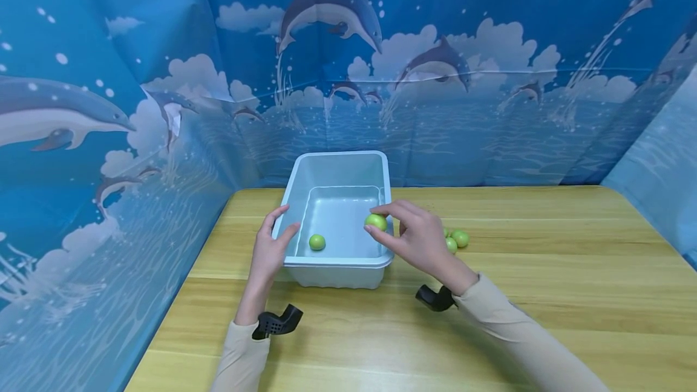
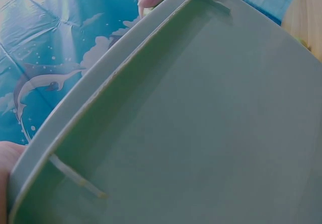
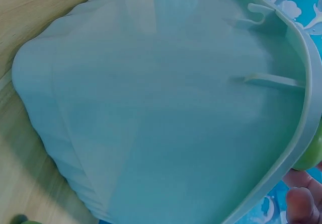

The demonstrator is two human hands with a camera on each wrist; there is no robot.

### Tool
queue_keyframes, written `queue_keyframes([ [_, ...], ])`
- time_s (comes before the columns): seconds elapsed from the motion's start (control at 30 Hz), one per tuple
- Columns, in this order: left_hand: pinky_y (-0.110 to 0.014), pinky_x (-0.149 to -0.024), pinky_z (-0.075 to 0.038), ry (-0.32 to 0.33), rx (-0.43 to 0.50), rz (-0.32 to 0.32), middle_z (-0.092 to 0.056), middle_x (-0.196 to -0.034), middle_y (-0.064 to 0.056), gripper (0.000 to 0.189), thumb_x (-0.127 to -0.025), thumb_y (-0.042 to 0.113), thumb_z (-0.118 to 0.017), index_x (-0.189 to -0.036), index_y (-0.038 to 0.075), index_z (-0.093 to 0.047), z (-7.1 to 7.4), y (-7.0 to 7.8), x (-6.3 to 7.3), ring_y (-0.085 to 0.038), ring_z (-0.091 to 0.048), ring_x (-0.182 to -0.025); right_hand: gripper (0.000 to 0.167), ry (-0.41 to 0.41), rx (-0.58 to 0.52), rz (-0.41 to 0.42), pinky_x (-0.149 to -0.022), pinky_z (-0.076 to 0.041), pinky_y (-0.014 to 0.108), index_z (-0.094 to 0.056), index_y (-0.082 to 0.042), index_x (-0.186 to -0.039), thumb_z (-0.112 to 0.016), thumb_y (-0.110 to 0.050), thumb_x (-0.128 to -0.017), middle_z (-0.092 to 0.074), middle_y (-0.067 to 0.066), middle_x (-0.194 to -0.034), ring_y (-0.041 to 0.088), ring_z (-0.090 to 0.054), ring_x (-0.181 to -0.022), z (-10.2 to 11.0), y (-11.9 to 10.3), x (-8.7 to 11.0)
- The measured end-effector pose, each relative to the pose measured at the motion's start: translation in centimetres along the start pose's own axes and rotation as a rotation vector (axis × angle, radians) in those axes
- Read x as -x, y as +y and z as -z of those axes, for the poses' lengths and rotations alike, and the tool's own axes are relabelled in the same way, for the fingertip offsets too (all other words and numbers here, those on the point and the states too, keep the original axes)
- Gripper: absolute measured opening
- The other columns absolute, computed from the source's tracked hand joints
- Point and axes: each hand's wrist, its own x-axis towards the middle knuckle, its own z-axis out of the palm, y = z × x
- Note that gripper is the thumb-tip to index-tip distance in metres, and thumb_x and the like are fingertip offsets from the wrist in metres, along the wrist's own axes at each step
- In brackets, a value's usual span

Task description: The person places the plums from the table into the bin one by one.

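Note:
A pale blue-grey plastic bin (image 1: 337, 262) stands on the wooden table. One round green fruit (image 1: 317, 242) lies on its floor near the front left. My left hand (image 1: 269, 253) is at the bin's left rim, its thumb reaching over the inner side and its fingers along the rim. Over the right rim, my right hand (image 1: 416, 235) pinches another round green fruit (image 1: 376, 221) between thumb and fingers. In the right wrist view that fruit (image 3: 311, 151) is partly hidden behind the rim, with fingertips (image 3: 301, 204) below it.
Several more green fruits (image 1: 459, 238) lie on the table (image 1: 544, 283) to the right of the bin, partly hidden by my right hand. A dolphin-printed backdrop (image 1: 435, 107) hangs behind and beside the table. Each wrist wears a black camera mount (image 1: 279, 321).

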Motion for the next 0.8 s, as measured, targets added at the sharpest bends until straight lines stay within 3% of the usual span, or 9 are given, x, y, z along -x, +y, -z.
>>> queue_keyframes([
  [0.8, -0.051, -0.11, -0.013, 0.002, -0.005, -0.012, -0.027, -0.151, -0.01, 0.049, -0.094, 0.026, -0.061, -0.139, 0.014, -0.045, 0.01, -0.06, -0.14, -0.027, -0.017, -0.14, 0.026, -0.036, 0.022, -0.019, -0.044, -0.036, 0.02, -0.072, -0.014, -0.1, -0.076, -0.031, -0.08, -0.067, 0.0, -0.088, 0.0, -0.043, -0.049, -0.4, -0.15, 0.03],
])
